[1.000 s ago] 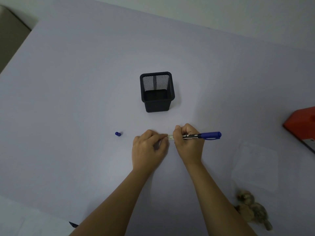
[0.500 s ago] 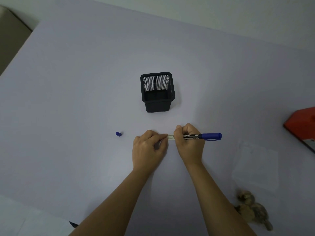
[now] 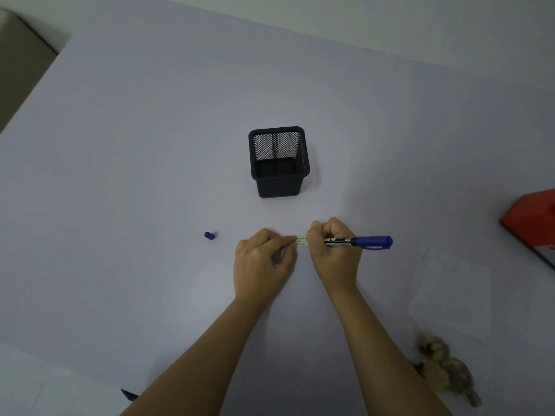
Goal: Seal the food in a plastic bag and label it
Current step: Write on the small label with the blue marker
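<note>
A small white label point(image 3: 301, 241) with printed lines lies on the table between my hands. My left hand point(image 3: 264, 262) pinches its left end with fingers curled. My right hand point(image 3: 333, 253) is closed around a blue marker point(image 3: 360, 241) that lies level, its capped blue end pointing right, its tip hidden by my fingers at the label. A small blue cap point(image 3: 209, 235) lies apart on the left. A clear plastic bag point(image 3: 450, 292) lies flat at the right. In front of the bag sits a clump of brownish food point(image 3: 444, 367).
A black mesh pen holder point(image 3: 277, 163) stands upright behind my hands. A red box point(image 3: 534, 223) sits at the right edge. The pale table point(image 3: 135, 145) spreads wide to the left and back. A dark object point(image 3: 129, 394) pokes out near the front edge.
Almost nothing has changed; both hands stay at the label, and the marker and hands have shifted only very slightly.
</note>
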Motion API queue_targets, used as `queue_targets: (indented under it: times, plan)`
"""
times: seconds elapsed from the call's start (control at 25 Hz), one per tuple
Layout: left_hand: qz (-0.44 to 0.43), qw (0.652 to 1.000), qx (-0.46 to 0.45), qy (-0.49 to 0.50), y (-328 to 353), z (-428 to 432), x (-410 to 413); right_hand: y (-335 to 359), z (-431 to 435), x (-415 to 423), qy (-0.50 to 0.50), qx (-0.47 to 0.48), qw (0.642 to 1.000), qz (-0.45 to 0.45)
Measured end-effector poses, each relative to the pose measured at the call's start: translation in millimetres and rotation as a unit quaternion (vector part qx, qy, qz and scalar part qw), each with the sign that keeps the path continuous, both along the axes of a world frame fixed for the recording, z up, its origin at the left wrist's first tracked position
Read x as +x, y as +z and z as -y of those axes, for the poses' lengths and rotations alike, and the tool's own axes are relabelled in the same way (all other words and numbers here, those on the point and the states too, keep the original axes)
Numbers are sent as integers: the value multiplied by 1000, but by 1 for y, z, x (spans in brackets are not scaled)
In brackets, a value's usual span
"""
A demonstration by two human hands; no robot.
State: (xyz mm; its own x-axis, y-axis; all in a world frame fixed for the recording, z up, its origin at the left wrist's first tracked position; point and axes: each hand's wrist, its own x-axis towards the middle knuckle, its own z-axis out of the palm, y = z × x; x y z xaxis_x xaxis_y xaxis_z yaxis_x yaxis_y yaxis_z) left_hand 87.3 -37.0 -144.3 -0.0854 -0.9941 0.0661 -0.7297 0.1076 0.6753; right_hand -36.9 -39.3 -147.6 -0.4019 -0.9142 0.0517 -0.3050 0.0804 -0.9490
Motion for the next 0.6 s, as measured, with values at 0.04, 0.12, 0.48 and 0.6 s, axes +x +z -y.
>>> queue_targets:
  times: [0.04, 0.12, 0.48, 0.6]
  plan:
    - [-1, 1000, 0, -1, 0, 0, 0, 0, 0, 0, 0, 0, 1000, -1]
    - [0, 1000, 0, -2, 0, 0, 0, 0, 1, 0, 1, -3, 1000, -7]
    - [2, 1000, -4, -5, 0, 0, 0, 0, 0, 0, 0, -7, 1000, -21]
    - [1, 1000, -5, -3, -1, 0, 0, -1, 0, 0, -2, -9, 1000, -15]
